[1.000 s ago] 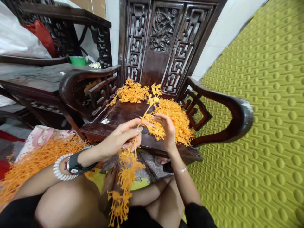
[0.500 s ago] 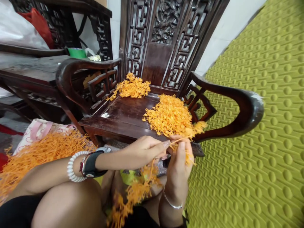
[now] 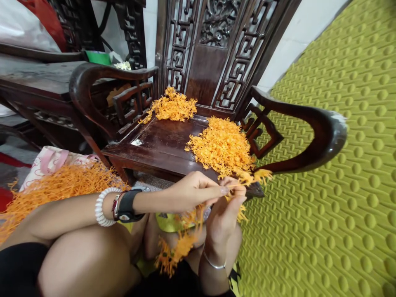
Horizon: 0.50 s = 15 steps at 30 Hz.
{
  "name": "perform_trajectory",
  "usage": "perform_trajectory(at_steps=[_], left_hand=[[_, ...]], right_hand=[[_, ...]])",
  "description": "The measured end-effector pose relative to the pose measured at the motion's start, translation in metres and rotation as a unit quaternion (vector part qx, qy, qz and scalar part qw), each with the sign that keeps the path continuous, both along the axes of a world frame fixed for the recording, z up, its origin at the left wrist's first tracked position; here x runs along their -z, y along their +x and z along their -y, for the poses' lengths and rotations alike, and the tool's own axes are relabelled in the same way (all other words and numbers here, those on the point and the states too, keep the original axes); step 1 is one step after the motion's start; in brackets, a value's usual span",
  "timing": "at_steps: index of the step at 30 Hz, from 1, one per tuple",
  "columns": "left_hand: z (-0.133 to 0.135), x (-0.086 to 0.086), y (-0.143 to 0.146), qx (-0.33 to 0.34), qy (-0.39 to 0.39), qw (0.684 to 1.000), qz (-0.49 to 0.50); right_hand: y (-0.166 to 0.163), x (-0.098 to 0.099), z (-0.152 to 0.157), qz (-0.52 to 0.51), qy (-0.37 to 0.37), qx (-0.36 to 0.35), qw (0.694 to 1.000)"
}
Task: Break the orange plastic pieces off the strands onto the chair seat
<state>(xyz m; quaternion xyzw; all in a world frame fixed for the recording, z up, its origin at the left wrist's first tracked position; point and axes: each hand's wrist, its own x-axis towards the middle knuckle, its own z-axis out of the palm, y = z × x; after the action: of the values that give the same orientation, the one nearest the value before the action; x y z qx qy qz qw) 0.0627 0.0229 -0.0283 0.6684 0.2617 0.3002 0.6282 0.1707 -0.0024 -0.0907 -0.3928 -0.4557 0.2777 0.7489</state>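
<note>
My left hand (image 3: pixel 196 190), with a white coil band and a black strap at the wrist, pinches an orange frilly strand (image 3: pixel 179 249) between thumb and forefinger. Right beside it, my right hand (image 3: pixel 223 216), wearing a thin bangle, has its fingers closed on the same strand. One tufted end sticks out past the right fingertips, and a longer frilly length hangs below the hands over my lap. Just beyond my fingers, a pile of orange-yellow frilly pieces (image 3: pixel 221 144) lies on the dark wooden chair seat (image 3: pixel 163 142). The fingertips partly hide what they grip.
A smaller orange pile (image 3: pixel 175 106) rests at the seat's back left. To my left, a pink-and-white bag (image 3: pixel 46 161) lies by a heap of thin orange strands (image 3: pixel 71 181). A curved armrest (image 3: pixel 324 136) stands before the yellow-green bumpy surface (image 3: pixel 355 206). A green container (image 3: pixel 97 57) sits on the side table.
My right hand has shifted slightly left and turned, its fingers bending closer to the left fingertips. The hanging strand has swung right. The view has tilted a little.
</note>
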Motion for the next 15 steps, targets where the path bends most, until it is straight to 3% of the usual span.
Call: perform_trajectory(at_steps=[4, 9, 15], left_hand=[[0.002, 0.003, 0.000, 0.043, -0.061, 0.997, 0.003], [0.000, 0.004, -0.008, 0.094, -0.002, 0.993, -0.078], [-0.003, 0.022, 0.001, 0.080, -0.020, 0.986, -0.148]], right_hand=[[-0.004, 0.000, -0.001, -0.064, 0.019, 0.045, 0.997], [0.000, -0.007, 0.001, -0.048, 0.064, 0.054, 0.995], [0.009, 0.005, 0.000, -0.007, 0.045, -0.012, 0.999]])
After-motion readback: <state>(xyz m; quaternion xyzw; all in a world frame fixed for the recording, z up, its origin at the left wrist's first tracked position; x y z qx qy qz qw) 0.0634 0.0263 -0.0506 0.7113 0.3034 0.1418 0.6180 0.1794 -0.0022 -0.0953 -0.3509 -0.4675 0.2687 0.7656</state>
